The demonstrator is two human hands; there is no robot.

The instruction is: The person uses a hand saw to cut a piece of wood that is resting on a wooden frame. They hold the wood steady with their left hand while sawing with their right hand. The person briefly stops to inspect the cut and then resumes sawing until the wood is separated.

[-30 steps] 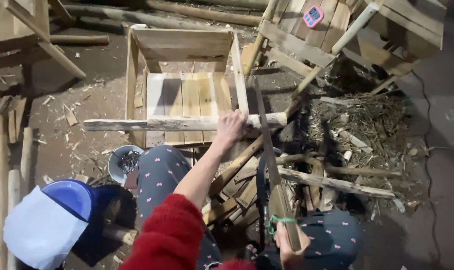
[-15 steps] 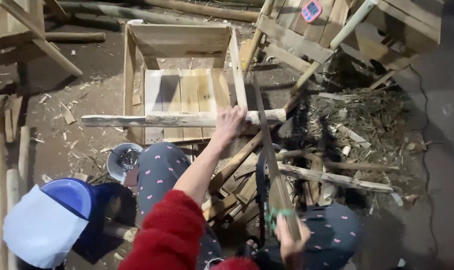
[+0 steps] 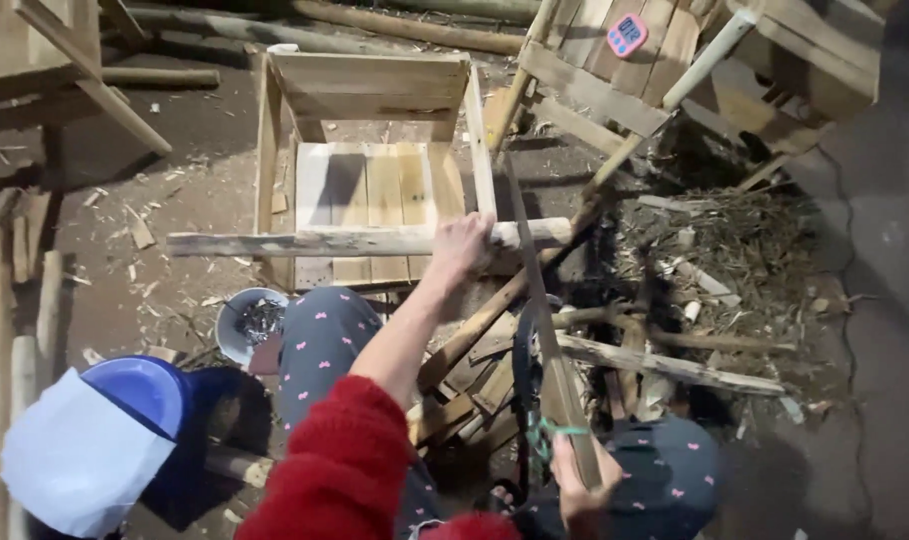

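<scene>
Left hand [image 3: 461, 243], near frame centre, is closed over a long rough wooden stick [image 3: 359, 241] that lies crosswise, fingers curled round it just left of the stick's right end; red knitted sleeve [image 3: 346, 470] runs down to 6 o'clock. The stick rests across the front of an open wooden crate [image 3: 374, 85] at 12 o'clock, slatted bottom visible beyond it. Right hand [image 3: 577, 490], low at 5 o'clock, is wrapped around the handle end of a bow saw [image 3: 540, 330]; a bit of green cord is tied at the grip. The saw's thin blade runs up from that hand toward 12 o'clock and crosses the stick just right of the left hand, touching it or very nearly so; cannot tell whether the teeth have bitten in. Knees in dark patterned trousers sit either side of the saw. Small grey bowl [image 3: 251, 322] of dark bits on the ground at 9 o'clock, just left of the left knee. Blue bucket [image 3: 139, 392] with a pale cover at 7 o'clock. Heap of twigs and split sticks [image 3: 734, 260] at 3 o'clock. Pink timer [image 3: 627, 34] on wooden slats at 1 o'clock.
</scene>
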